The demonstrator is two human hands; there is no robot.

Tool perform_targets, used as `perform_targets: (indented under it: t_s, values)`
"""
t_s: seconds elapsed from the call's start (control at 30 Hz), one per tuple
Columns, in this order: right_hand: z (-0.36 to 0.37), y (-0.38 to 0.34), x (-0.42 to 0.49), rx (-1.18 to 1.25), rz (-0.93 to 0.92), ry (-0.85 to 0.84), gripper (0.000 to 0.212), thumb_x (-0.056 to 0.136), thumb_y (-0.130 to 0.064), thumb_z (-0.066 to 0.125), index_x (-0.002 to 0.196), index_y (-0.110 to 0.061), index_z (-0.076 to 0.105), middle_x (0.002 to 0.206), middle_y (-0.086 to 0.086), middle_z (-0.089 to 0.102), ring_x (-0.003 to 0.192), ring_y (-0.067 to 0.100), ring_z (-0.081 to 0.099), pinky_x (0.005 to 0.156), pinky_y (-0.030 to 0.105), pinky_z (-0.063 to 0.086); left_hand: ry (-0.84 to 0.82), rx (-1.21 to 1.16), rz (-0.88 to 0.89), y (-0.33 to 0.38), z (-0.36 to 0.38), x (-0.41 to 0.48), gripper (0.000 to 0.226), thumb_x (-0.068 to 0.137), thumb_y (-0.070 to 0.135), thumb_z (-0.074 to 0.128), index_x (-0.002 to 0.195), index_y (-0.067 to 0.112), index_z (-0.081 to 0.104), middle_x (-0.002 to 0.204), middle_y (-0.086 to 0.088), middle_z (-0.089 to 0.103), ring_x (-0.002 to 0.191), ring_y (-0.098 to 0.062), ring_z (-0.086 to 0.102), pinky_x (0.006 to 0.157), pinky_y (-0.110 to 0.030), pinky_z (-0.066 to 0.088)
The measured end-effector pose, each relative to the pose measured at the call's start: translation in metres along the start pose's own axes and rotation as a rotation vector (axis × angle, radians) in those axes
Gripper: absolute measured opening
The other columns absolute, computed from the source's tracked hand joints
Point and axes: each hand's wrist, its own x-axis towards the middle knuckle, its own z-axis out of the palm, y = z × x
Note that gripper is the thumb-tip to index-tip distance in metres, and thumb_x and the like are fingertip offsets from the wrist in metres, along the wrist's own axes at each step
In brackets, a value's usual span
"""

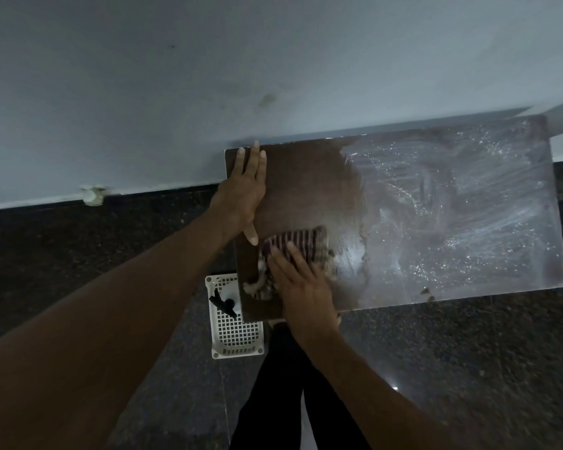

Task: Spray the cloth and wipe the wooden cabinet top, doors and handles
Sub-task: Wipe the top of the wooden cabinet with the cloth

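The dark wooden cabinet top (309,186) stands against a pale wall, seen from above. Its right part (452,206) is covered with whitish wet streaks and droplets; the left part looks dull and plain. A striped cloth (298,246) lies near the front left corner. My right hand (301,287) presses flat on the cloth with straight fingers. My left hand (246,190) rests flat on the top's left edge, fingers stretched toward the wall. The doors and handles are hidden below the top.
A white perforated basket (234,332) sits on the dark speckled floor (111,254) left of the cabinet, with the black nozzle of a spray bottle (223,303) showing in it. My dark-trousered legs (286,401) stand at the cabinet's front.
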Motion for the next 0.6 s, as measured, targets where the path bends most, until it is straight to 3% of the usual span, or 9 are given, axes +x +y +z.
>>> perform_targets:
  t_s: [0.13, 0.37, 0.5, 0.6]
  values:
    - [0.028, 0.000, -0.053, 0.082, -0.027, 0.027, 0.068, 0.076, -0.014, 0.059, 0.143, -0.022, 0.051, 0.157, -0.009, 0.037, 0.149, 0.018, 0.023, 0.110, 0.042, 0.034, -0.020, -0.067, -0.012, 0.001, -0.005, 0.001, 0.169, 0.042, 0.041, 0.098, 0.152, -0.003, -0.022, 0.160, -0.019, -0.032, 0.150, -0.041, -0.020, 0.121, -0.050, 0.026]
    - [-0.005, 0.015, -0.006, 0.053, -0.008, -0.011, 0.076, 0.066, -0.019, 0.083, 0.138, -0.020, 0.057, 0.148, -0.007, 0.050, 0.143, 0.021, 0.038, 0.097, 0.041, 0.047, 0.018, -0.120, 0.003, -0.004, -0.013, 0.004, 0.134, 0.075, 0.051, 0.083, 0.157, 0.000, -0.010, 0.165, -0.018, -0.020, 0.153, -0.040, -0.009, 0.122, -0.052, 0.022]
    - [-0.026, 0.014, 0.036, 0.059, 0.056, 0.021, 0.070, 0.080, -0.012, 0.071, 0.146, -0.020, 0.047, 0.154, -0.005, 0.041, 0.148, 0.023, 0.028, 0.106, 0.043, 0.040, 0.019, -0.149, -0.052, 0.008, -0.014, 0.008, 0.117, 0.089, 0.053, 0.067, 0.156, -0.003, -0.011, 0.164, -0.022, -0.020, 0.152, -0.044, -0.012, 0.123, -0.049, 0.011]
    - [-0.022, 0.014, 0.034, 0.026, 0.070, 0.046, 0.066, 0.087, -0.016, 0.067, 0.148, -0.020, 0.044, 0.157, -0.005, 0.036, 0.149, 0.022, 0.023, 0.110, 0.044, 0.036, 0.014, -0.186, -0.100, 0.018, -0.012, 0.009, 0.113, 0.093, 0.051, 0.064, 0.155, -0.005, -0.013, 0.162, -0.024, -0.024, 0.150, -0.047, -0.016, 0.125, -0.052, 0.012]
